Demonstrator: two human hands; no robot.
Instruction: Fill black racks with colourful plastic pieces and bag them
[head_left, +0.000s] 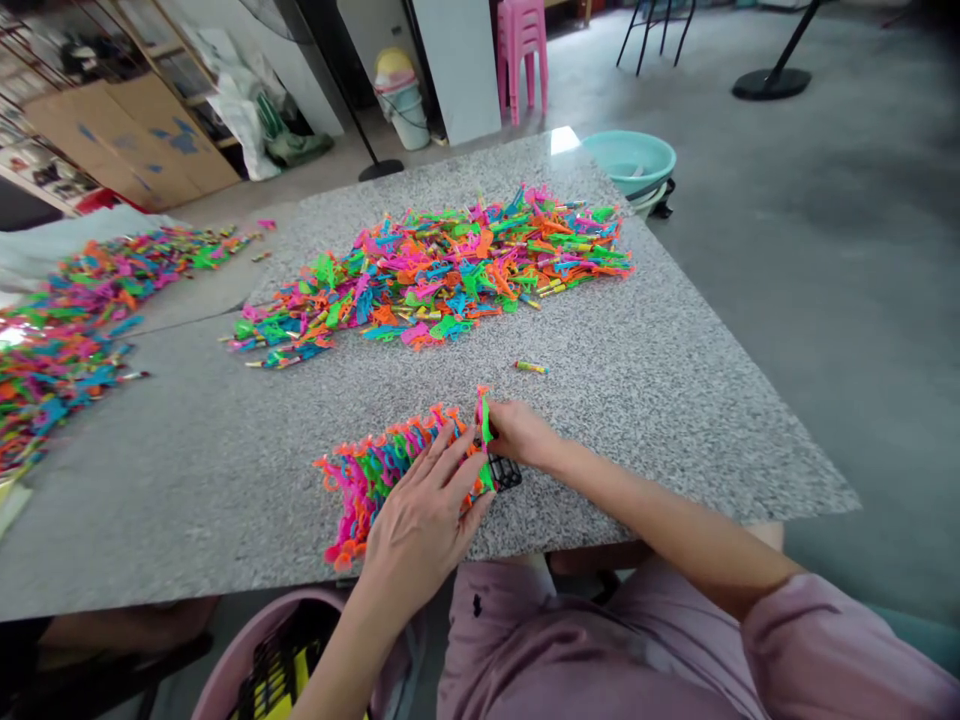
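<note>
Small bright plastic toy pieces [382,460] in pink, green, blue and orange stand packed in a slanting row close to the table's near edge. Over the row's right part lies my left hand [424,515], fingers stretched out, thumb near the end pieces. My right hand [521,435] is closed at the right end, pinching a plastic toy piece [485,418] with green and pink on it. Under that end a black grid tray [506,472] shows; the rest of it is hidden by the row and my hand.
A large heap of similar pieces [450,265] spreads across the speckled stone table [675,400]. Another heap [67,330] lies at the left. One small yellow-green tube [531,367] lies alone. A pink tub [225,660] with black and yellow items stands below; a teal basin [630,155] stands beyond.
</note>
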